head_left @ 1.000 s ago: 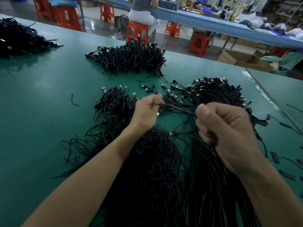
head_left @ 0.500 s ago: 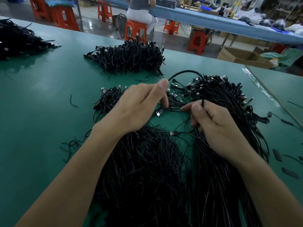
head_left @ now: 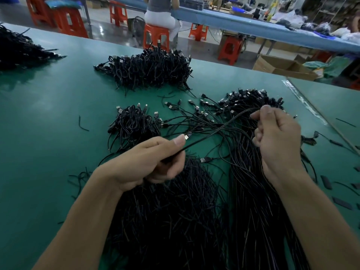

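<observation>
A single black cable (head_left: pixel 218 131) runs taut between both hands above the green table (head_left: pixel 48 133). My left hand (head_left: pixel 153 162) grips its lower end, fingers curled round it. My right hand (head_left: pixel 276 137) pinches its upper end at the fingertips. Under my forearms lies a large mass of black cables (head_left: pixel 175 217). A small coiled bundle with USB plugs (head_left: pixel 132 123) sits just beyond my left hand. Loose plugs (head_left: pixel 196 110) are scattered between the hands' far side.
A bigger cable heap (head_left: pixel 150 69) lies farther back, another heap (head_left: pixel 21 49) at far left. Short black sleeve pieces (head_left: pixel 341 201) lie at the right. Orange stools (head_left: pixel 155 38), a cardboard box (head_left: pixel 282 67) and a seated person (head_left: pixel 159 10) are beyond the table edge.
My hands have drawn apart: the left moved down toward me gripping the cable end, the right lifted to the right, so the looped cable now stretches straight between them.
</observation>
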The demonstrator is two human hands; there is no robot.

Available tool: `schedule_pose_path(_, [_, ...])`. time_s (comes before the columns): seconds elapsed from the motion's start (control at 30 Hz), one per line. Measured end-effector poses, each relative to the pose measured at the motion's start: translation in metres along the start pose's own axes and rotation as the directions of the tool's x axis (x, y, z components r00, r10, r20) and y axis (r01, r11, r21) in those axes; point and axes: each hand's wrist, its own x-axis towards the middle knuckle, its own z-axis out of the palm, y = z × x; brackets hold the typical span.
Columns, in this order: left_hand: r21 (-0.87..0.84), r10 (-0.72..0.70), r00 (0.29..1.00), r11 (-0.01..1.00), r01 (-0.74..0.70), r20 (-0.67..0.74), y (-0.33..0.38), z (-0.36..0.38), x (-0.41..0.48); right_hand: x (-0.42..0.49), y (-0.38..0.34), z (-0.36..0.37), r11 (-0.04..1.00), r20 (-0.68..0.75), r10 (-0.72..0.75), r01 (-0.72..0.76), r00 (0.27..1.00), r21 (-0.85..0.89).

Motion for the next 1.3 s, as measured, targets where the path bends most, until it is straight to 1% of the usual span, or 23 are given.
schedule_pose_path(0.07, [-0.285,0.156,0.973,0.953,-0.103,0.172,0.006,0.011,-0.002,-0.001,0.006,0.005,0.993,0.098,0.02,-0.008,0.995,-0.116])
schedule_pose_path(0.13, [-0.497,0.295,0.917,0.858,-0.13,0.269,0.01,0.022,0.0,-0.009,0.01,0.013,0.97,0.273,0.022,0.046,0.962,-0.24])
schedule_pose_path(0.2, [-0.62,0.384,0.867,0.776,-0.116,0.318,0.013,0.027,0.001,-0.019,0.013,0.024,0.923,0.43,0.041,0.13,0.902,-0.362])
schedule_pose_path(0.23, [-0.654,0.403,0.861,0.748,-0.113,0.311,0.014,0.027,0.002,-0.024,0.015,0.028,0.899,0.491,0.065,0.163,0.869,-0.407])
schedule_pose_path(0.27, [-0.676,0.402,0.874,0.727,-0.123,0.273,0.015,0.026,0.002,-0.029,0.017,0.031,0.873,0.537,0.093,0.19,0.839,-0.449])
schedule_pose_path(0.3, [-0.685,0.384,0.902,0.712,-0.155,0.195,0.016,0.024,0.002,-0.035,0.019,0.033,0.848,0.572,0.125,0.212,0.811,-0.486])
schedule_pose_path(0.33, [-0.679,0.353,0.932,0.704,-0.209,0.079,0.015,0.022,0.004,-0.04,0.02,0.035,0.831,0.602,0.156,0.226,0.783,-0.508])
schedule_pose_path(0.37, [-0.651,0.311,0.948,0.707,-0.278,-0.067,0.013,0.02,0.006,-0.045,0.022,0.036,0.834,0.631,0.177,0.226,0.755,-0.503])
schedule_pose_path(0.4, [-0.591,0.263,0.938,0.728,-0.348,-0.227,0.01,0.018,0.009,-0.05,0.022,0.035,0.853,0.66,0.183,0.216,0.729,-0.475])
schedule_pose_path(0.47, [-0.419,0.192,0.843,0.799,-0.431,-0.502,0.001,0.015,0.018,-0.057,0.017,0.032,0.891,0.716,0.156,0.216,0.681,-0.4])
schedule_pose_path(0.5, [-0.338,0.171,0.787,0.834,-0.436,-0.593,-0.004,0.014,0.021,-0.059,0.014,0.031,0.9,0.743,0.134,0.233,0.656,-0.368])
schedule_pose_path(0.53, [-0.265,0.16,0.741,0.868,-0.42,-0.653,-0.009,0.014,0.024,-0.061,0.009,0.03,0.905,0.765,0.106,0.258,0.635,-0.339])
schedule_pose_path(0.57, [-0.194,0.158,0.712,0.902,-0.386,-0.684,-0.013,0.013,0.026,-0.062,0.003,0.029,0.907,0.78,0.072,0.285,0.621,-0.311])
schedule_pose_path(0.6, [-0.124,0.163,0.703,0.933,-0.338,-0.692,-0.016,0.013,0.028,-0.062,-0.002,0.027,0.909,0.779,0.04,0.301,0.626,-0.289])
schedule_pose_path(0.63, [-0.063,0.168,0.711,0.956,-0.286,-0.683,-0.018,0.014,0.03,-0.06,-0.005,0.025,0.912,0.762,0.012,0.304,0.648,-0.274])
schedule_pose_path(0.73, [0.052,0.166,0.76,0.984,-0.172,-0.628,-0.02,0.015,0.032,-0.051,-0.01,0.02,0.906,0.696,-0.027,0.312,0.717,-0.286])
schedule_pose_path(0.83, [0.168,0.163,0.784,0.983,-0.076,-0.599,-0.02,0.017,0.031,-0.047,-0.01,0.017,0.887,0.686,-0.03,0.336,0.727,-0.317])
schedule_pose_path(0.9, [0.224,0.134,0.832,0.975,-0.011,-0.539,-0.019,0.021,0.03,-0.047,-0.01,0.018,0.879,0.666,-0.066,0.359,0.743,-0.313])
schedule_pose_path(1.0, [0.222,0.055,0.901,0.974,0.047,-0.431,-0.016,0.03,0.028,-0.042,-0.011,0.02,0.896,0.595,-0.143,0.359,0.791,-0.262])
schedule_pose_path(1.07, [0.142,-0.012,0.931,0.987,0.068,-0.365,-0.013,0.035,0.026,-0.039,-0.012,0.021,0.917,0.556,-0.186,0.346,0.81,-0.199])
schedule_pose_path(1.17, [-0.099,-0.1,0.969,0.992,0.079,-0.225,-0.009,0.039,0.022,-0.037,-0.011,0.023,0.945,0.484,-0.213,0.305,0.849,-0.119])
schedule_pose_path(1.23, [-0.235,-0.109,0.971,0.97,0.058,-0.211,-0.004,0.041,0.022,-0.036,-0.007,0.025,0.963,0.447,-0.182,0.251,0.876,-0.1])
schedule_pose_path(1.3, [-0.376,-0.073,0.976,0.926,-0.009,-0.204,-0.001,0.038,0.022,-0.037,-0.001,0.028,0.978,0.461,-0.108,0.177,0.881,-0.11])
